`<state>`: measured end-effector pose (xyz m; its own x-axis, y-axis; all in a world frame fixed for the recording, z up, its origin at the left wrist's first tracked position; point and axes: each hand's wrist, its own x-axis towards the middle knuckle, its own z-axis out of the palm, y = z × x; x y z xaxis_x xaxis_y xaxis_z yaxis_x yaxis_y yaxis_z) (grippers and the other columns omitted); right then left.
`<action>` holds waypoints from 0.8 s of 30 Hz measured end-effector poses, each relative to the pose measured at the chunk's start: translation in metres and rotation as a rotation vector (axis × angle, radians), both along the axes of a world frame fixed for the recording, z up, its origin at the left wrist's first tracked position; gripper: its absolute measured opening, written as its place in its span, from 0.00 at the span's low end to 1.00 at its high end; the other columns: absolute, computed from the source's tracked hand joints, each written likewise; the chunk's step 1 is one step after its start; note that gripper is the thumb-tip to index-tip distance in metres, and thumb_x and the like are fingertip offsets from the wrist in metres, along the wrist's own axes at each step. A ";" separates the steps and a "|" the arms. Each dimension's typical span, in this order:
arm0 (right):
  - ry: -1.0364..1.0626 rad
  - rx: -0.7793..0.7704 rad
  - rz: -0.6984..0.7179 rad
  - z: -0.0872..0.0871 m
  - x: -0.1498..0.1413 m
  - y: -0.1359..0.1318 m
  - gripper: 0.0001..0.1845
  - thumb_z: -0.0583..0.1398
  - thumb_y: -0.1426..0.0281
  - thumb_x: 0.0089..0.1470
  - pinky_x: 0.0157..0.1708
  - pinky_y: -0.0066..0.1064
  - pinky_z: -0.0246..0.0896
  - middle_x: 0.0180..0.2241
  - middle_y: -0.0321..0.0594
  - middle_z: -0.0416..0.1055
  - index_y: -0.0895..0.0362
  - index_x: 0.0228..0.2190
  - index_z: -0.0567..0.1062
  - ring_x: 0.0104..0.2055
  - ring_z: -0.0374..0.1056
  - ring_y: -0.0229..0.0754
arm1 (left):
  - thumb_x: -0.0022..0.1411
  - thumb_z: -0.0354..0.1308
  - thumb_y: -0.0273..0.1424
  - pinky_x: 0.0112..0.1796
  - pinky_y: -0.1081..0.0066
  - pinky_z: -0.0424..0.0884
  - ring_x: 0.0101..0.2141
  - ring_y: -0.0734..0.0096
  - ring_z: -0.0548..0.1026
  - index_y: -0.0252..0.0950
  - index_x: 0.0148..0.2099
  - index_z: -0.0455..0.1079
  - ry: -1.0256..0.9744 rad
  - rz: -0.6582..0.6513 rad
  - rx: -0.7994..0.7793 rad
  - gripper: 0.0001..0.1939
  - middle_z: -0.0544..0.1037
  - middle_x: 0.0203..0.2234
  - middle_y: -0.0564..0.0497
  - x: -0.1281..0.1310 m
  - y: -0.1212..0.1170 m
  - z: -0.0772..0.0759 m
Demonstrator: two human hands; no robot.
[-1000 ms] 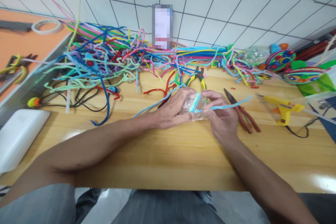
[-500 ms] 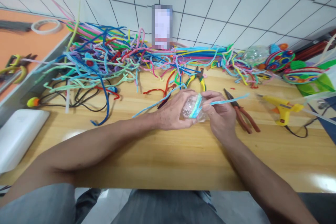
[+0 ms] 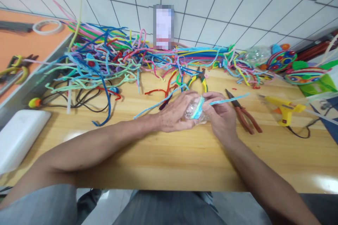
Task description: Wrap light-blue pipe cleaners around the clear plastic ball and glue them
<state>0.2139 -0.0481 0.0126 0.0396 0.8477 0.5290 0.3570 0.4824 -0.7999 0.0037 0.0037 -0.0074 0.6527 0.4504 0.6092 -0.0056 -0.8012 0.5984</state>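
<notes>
Between my hands is a clear plastic ball-like piece, with a yellow-green and blue band around its middle. My left hand is closed around its left side. At its right side, my right hand pinches a light blue pipe cleaner where it meets the band, thumb on top. The pipe cleaner's free end sticks out to the right. Another light blue pipe cleaner runs out behind my left hand. Just beyond my hands lie yellow-green handled pliers.
Red-handled pliers and a yellow glue gun lie to the right. Heaped pipe cleaners line the back, below a propped phone. Decorated ornaments stand back right. A white box sits at left.
Both hands stay almost in place. My right thumb and fingers have shifted slightly against the blue band; the view has moved very little.
</notes>
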 end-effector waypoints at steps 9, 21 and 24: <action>-0.031 0.028 0.020 0.008 -0.002 -0.003 0.04 0.70 0.65 0.64 0.54 0.45 0.72 0.46 0.39 0.81 0.49 0.36 0.81 0.51 0.77 0.47 | 0.71 0.61 0.41 0.66 0.42 0.70 0.67 0.45 0.69 0.41 0.71 0.55 0.004 0.053 -0.090 0.32 0.69 0.65 0.35 0.002 -0.007 0.006; -0.170 -0.089 0.200 0.028 0.011 -0.005 0.11 0.65 0.56 0.69 0.67 0.55 0.66 0.64 0.39 0.76 0.46 0.38 0.84 0.65 0.73 0.54 | 0.74 0.57 0.43 0.67 0.39 0.69 0.70 0.41 0.67 0.42 0.74 0.52 -0.010 0.021 -0.022 0.33 0.69 0.66 0.34 -0.001 -0.005 -0.002; -0.252 -0.079 0.289 0.033 0.016 -0.003 0.11 0.64 0.55 0.70 0.71 0.58 0.61 0.69 0.35 0.72 0.44 0.39 0.85 0.70 0.68 0.56 | 0.75 0.56 0.45 0.66 0.38 0.70 0.69 0.41 0.68 0.41 0.74 0.52 -0.011 0.009 -0.022 0.33 0.68 0.66 0.34 -0.001 -0.004 -0.003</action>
